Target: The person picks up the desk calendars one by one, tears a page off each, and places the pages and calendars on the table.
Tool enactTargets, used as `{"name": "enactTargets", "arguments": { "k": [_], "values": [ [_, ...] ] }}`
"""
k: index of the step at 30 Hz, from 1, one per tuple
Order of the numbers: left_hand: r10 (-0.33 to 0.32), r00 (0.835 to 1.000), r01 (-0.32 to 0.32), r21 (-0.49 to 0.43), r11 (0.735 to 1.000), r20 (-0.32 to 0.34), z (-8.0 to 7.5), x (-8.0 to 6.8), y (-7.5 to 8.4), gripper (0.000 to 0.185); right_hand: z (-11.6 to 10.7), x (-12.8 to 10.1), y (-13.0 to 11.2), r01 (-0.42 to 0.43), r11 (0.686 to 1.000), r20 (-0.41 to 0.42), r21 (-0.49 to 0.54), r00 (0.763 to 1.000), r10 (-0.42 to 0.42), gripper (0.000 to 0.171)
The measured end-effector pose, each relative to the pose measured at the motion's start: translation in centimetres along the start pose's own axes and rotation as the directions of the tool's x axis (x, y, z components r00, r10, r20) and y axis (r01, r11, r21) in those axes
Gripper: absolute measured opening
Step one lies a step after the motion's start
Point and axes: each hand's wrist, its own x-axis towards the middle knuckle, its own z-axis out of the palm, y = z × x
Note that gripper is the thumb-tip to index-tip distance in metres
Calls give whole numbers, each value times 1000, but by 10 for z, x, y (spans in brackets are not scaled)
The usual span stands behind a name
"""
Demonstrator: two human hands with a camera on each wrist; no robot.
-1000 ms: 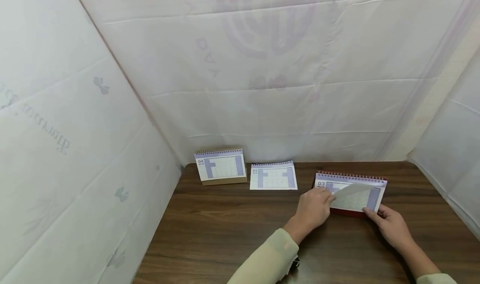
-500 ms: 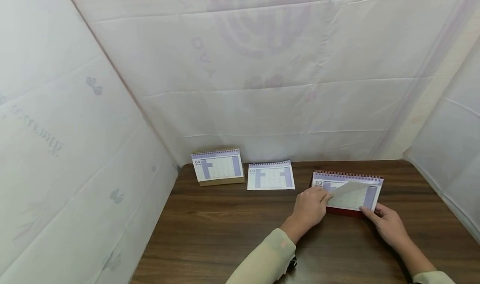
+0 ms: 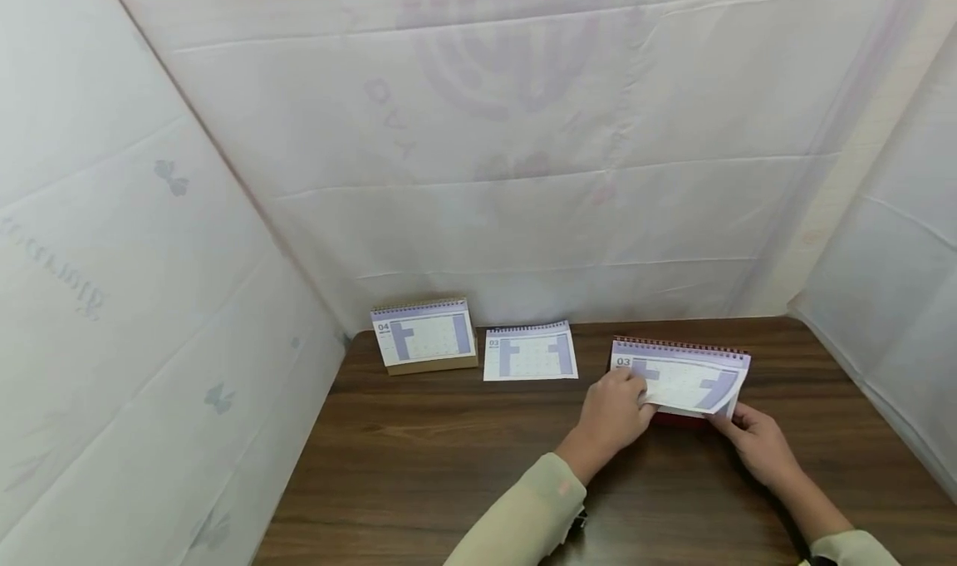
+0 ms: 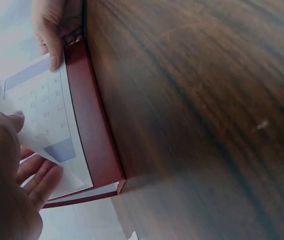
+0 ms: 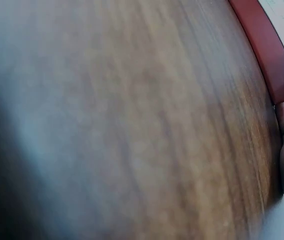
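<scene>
Red calendar: the calendar with the red stand [image 4: 92, 115] is on the right part of the wooden table [image 3: 419, 450], near its back edge; a row of spiral rings [image 3: 680, 346] runs along its top and "03" shows at its upper left.
Lifted page: one page [image 3: 680, 383] bows away from the sheets beneath, its lower edge raised.
Left hand: the left hand [image 3: 615, 408] pinches that page near its lower left corner, fingers bent, little gap between them.
Right hand: the right hand [image 3: 766, 445] grips the lower right corner, thumb on the front, fingers behind; the right wrist view is mostly blurred table, so their full reach cannot be told.
Other calendars: "04" on a tan stand [image 3: 432, 366], far left; beside it, a smaller "03" [image 3: 531, 354].
Backdrop: white sheeting [image 3: 478, 225] behind the table.
</scene>
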Motion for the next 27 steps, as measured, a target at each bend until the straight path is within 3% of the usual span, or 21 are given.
{"name": "enactTargets", "arguments": {
  "k": [4,7,14,20,27],
  "values": [
    [49,999,-48,53,997,-18,2,-1,0,23,1,1,0,-22,1000,23,-5,999,22,45],
    [74,995,-70,55,996,-67,5,-1,0,25,2,1,1,-23,1000,13,-13,1000,24,42],
    [24,989,-32,-53,998,-147,11,0,-2,29,2,4,2,-19,1000,7,5,1000,19,41],
    [4,988,-24,-128,991,-156,14,0,-4,31,3,4,2,-22,1000,12,9,1000,22,42],
    [-23,989,-7,-206,978,-145,14,2,-5,47,2,2,1,-11,1000,1,5,1000,11,41]
  ]
}}
